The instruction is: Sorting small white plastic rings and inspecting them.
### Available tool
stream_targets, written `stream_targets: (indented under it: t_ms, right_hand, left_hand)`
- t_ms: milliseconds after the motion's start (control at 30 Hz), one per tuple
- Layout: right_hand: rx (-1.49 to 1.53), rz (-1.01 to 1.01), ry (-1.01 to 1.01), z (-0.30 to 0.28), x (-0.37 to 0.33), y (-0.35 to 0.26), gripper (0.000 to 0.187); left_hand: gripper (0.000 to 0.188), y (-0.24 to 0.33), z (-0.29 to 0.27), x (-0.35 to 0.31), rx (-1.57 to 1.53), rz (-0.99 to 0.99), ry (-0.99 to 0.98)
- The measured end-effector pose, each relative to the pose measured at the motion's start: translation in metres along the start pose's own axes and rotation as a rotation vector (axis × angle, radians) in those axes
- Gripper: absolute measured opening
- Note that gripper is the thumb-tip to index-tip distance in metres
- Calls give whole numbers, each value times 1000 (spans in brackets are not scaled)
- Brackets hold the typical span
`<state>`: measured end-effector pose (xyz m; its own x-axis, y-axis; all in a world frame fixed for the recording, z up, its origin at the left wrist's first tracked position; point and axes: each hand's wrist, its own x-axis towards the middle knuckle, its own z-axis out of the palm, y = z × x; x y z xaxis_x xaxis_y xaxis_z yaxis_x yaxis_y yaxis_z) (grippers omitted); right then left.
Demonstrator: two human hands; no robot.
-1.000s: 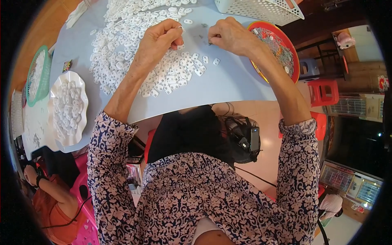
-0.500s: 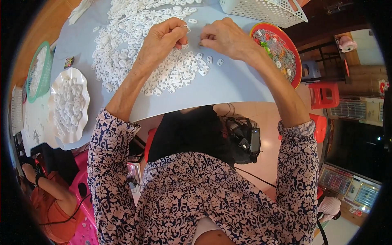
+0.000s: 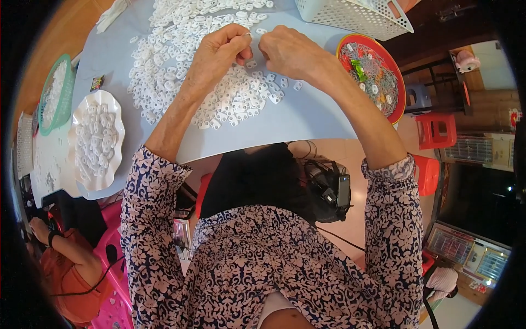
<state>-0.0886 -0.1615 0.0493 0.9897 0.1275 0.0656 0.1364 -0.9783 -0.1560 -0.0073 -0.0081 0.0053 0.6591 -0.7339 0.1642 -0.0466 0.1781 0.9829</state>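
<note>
My left hand is closed in a pinch, and a small bit of a white plastic piece shows at its fingertips. Just to its right, my right hand is closed too, its fingertips curled under and turned toward the left hand. Whatever it may hold is hidden. Both hands hover over the right side of a wide heap of small white oval plastic pieces with holes. Near my right wrist stands a red bowl of thin grey metal pieces, with a few white pieces and a green scrap on top.
A white scalloped dish of similar white pieces sits at the left of the grey-blue table. Beyond it are a green basket and a person's arm. A white perforated basket stands at the far right.
My right hand has moved left, closer to the left hand. The left hand keeps its pinch at nearly the same spot. The view has shifted slightly.
</note>
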Motion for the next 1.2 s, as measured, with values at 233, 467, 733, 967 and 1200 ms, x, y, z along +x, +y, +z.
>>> stream_targets:
  t_ms: [233,467,733,967,1200]
  right_hand:
    - [419,180,231,23,-13,7,19]
    - [1296,251,564,41,-16,2,13]
    - [1399,239,649,50,-13,-6,20]
    - [1433,204,673,52,-13,-7,25]
    - [1376,133,708,53,-12,-8,24]
  left_hand:
    - [19,1,1,-1,33,26,-1]
    - [19,0,3,-1,79,-31,-35]
    - [18,0,6,-2,88,11,-59]
    - [17,-2,8,-3,132,36,-22]
    - [16,-1,11,-5,105,42,9]
